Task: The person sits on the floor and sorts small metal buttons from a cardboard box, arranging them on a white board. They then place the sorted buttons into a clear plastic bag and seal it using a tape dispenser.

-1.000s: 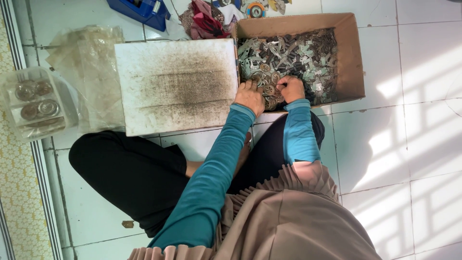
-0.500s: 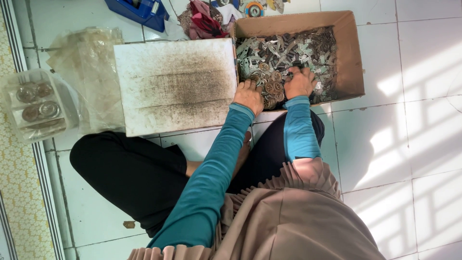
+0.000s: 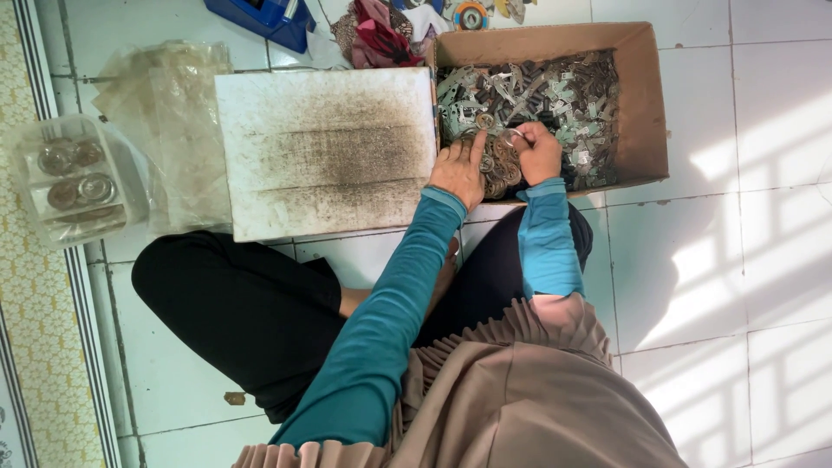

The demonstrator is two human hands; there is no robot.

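Both hands work inside the cardboard box (image 3: 646, 104) of small metal parts (image 3: 563, 95). The left hand (image 3: 458, 169) lies flat, fingers together, pointing up into the pile. The right hand (image 3: 539, 152) is curled around a ring-shaped piece (image 3: 510, 137); its long axis I cannot tell.

My sleeves (image 3: 407, 286) were teal, my trousers (image 3: 234, 312) black, and the pleated cloth (image 3: 520, 399) over my shoulders a dusty tan. The cardboard box (image 3: 646, 95) was brown, and the metal parts (image 3: 555, 95) in it grey and pale green, with brassy rings (image 3: 496, 169) among them. The board (image 3: 325, 152) was white, smudged with dark grey streaks. The floor tiles (image 3: 763, 173) were white, crossed by bars of sunlight. The mat (image 3: 43, 329) was yellow with a small floral pattern. The plastic box (image 3: 260, 13) was blue.
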